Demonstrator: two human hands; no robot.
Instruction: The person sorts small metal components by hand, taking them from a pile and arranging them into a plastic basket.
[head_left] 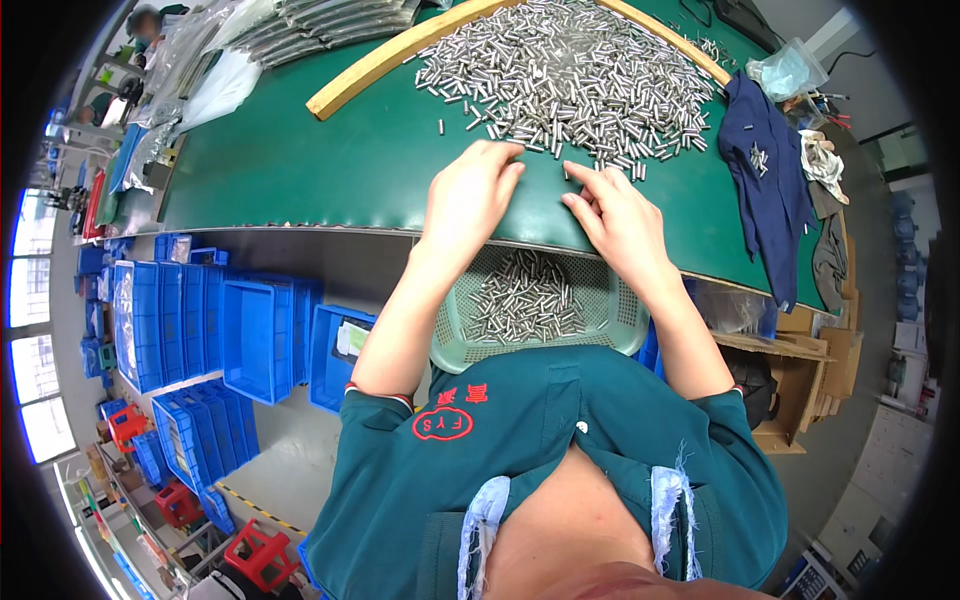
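On the green tabletop lies a wide heap of short metal pins (590, 85). My left hand (472, 195) rests at the heap's near edge, fingers curved together and thumb a little apart, with pins close to its fingertips. To its right is my right hand (622, 222), its fingers bent and spread, a gap between forefinger and thumb. Its forefinger tip is at a single pin (567, 173); whether it touches is hard to tell. Below the table's front edge, between my forearms, a pale green perforated plastic basket (457, 318) holds more pins.
Wooden strips (385, 68) border the heap on the green table (290, 165). Plastic-wrapped sheets (320, 30) are stacked at the back left. Dark blue cloth (765, 190) hangs over the right edge. Blue crates (255, 335) stand at lower left, cardboard boxes (815, 370) at right.
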